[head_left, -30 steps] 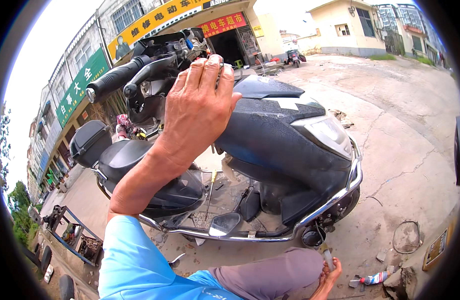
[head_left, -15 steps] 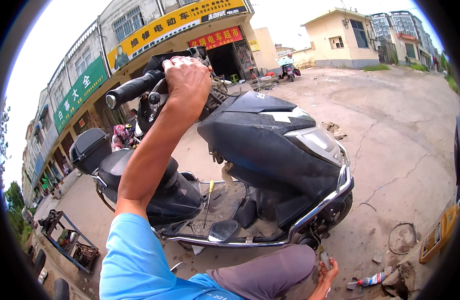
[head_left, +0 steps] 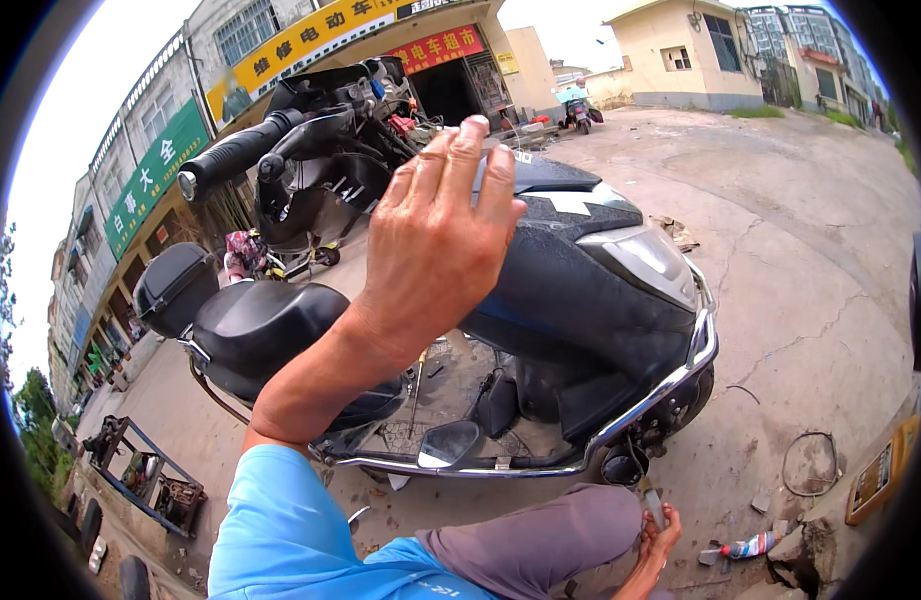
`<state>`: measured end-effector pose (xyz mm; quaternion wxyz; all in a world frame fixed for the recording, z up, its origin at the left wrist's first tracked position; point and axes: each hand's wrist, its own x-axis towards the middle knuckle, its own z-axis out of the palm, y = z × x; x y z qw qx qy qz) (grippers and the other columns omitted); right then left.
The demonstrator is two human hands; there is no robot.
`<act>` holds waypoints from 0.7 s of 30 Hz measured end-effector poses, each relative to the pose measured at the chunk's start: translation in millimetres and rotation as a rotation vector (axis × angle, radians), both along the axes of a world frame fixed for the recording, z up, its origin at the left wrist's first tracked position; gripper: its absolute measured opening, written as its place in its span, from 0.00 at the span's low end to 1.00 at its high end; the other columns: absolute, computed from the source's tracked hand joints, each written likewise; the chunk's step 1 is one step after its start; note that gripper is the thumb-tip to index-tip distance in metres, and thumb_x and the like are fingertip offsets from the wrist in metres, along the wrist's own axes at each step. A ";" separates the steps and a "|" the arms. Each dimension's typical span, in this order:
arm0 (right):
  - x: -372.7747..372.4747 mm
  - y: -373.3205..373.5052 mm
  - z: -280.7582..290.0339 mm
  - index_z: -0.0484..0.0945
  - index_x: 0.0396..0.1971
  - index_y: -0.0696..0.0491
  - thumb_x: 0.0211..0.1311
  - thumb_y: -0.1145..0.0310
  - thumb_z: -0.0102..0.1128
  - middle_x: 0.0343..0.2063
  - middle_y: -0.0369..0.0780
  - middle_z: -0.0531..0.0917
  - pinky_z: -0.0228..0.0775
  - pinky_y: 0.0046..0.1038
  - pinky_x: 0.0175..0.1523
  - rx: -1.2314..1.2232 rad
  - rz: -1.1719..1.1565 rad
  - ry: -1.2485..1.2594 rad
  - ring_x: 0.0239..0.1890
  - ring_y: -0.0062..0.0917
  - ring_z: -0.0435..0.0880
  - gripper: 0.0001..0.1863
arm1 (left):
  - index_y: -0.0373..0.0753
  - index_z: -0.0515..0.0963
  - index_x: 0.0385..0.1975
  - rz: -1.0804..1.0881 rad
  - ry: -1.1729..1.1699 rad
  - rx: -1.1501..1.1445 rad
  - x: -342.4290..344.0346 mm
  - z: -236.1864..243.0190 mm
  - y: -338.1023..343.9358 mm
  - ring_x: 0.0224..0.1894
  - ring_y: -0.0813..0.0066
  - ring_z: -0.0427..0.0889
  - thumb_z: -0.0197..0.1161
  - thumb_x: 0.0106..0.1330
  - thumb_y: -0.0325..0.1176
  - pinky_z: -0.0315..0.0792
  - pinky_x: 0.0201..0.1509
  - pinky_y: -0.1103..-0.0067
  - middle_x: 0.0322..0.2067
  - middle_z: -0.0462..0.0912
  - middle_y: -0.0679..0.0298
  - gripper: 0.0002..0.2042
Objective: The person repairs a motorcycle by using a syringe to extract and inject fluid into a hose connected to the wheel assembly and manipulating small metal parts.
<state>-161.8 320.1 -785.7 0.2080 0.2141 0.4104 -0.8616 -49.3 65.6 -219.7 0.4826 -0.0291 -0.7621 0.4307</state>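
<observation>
My left hand [head_left: 445,235] is raised in front of the scooter's black front body [head_left: 580,290], its back toward me and its fingers stretched and somewhat apart, holding nothing. Left of it is the scooter's handlebar grip [head_left: 242,152], with exposed wiring around the uncovered handlebar. Low on the right, my right hand [head_left: 658,540] is closed around a tool with a greyish, translucent handle [head_left: 653,508]; its tip points up toward the area by the front wheel. On the footboard [head_left: 450,385] lie a yellow-handled screwdriver [head_left: 418,385] and two mirrors, the nearer mirror [head_left: 450,444] at the edge.
A chrome guard bar [head_left: 635,425] curves round the scooter's front. At lower left stands a metal tool cart [head_left: 150,480]. On the right are a yellow case [head_left: 882,470], a loop of cable [head_left: 808,465] and a striped bottle [head_left: 750,546] on the ground. Shopfronts stand behind.
My left hand has let go of the handlebar and moved right and down, in front of the body panel. The handlebar has shifted slightly left. My right hand keeps its hold on the tool.
</observation>
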 end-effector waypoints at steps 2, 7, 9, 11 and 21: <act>-0.4 5.8 2.3 0.76 0.36 0.47 0.58 0.59 0.50 0.18 0.45 0.81 0.45 0.19 0.11 0.013 -0.035 0.000 0.06 0.15 0.57 0.10 | 0.32 0.76 0.45 -0.404 -0.340 0.360 -1.5 -65.3 34.1 0.41 0.57 0.83 0.67 0.58 0.30 0.78 0.41 0.69 0.41 0.82 0.53 0.16; 15.6 -25.8 21.5 0.77 0.35 0.53 0.59 0.61 0.51 0.18 0.42 0.79 0.59 0.19 0.16 0.032 -0.030 -0.019 0.07 0.17 0.63 0.12 | 0.31 0.73 0.36 -0.312 -1.047 1.213 -48.7 -223.7 52.0 0.35 0.48 0.82 0.55 0.71 0.35 0.76 0.38 0.62 0.36 0.82 0.49 0.11; 18.6 -30.6 25.6 0.78 0.36 0.55 0.59 0.62 0.49 0.18 0.40 0.78 0.65 0.19 0.20 0.069 -0.112 -0.010 0.10 0.21 0.69 0.14 | 0.29 0.72 0.33 -0.306 -1.189 1.235 -62.3 -269.6 70.2 0.33 0.43 0.82 0.52 0.73 0.36 0.75 0.37 0.59 0.32 0.82 0.46 0.13; 14.8 -25.1 33.9 0.78 0.36 0.56 0.59 0.63 0.48 0.19 0.40 0.79 0.66 0.19 0.21 0.059 -0.144 0.004 0.11 0.22 0.71 0.14 | 0.28 0.71 0.31 -0.439 -1.371 1.237 -64.1 -288.8 93.0 0.33 0.41 0.82 0.52 0.73 0.35 0.74 0.37 0.57 0.27 0.81 0.44 0.14; 22.1 -18.9 15.0 0.74 0.38 0.54 0.55 0.63 0.49 0.19 0.46 0.81 0.44 0.20 0.11 0.093 -0.005 0.084 0.07 0.17 0.62 0.14 | 0.27 0.72 0.48 0.245 -1.767 1.917 -119.6 -497.9 71.5 0.30 0.52 0.84 0.40 0.71 0.65 0.76 0.31 0.62 0.28 0.82 0.47 0.37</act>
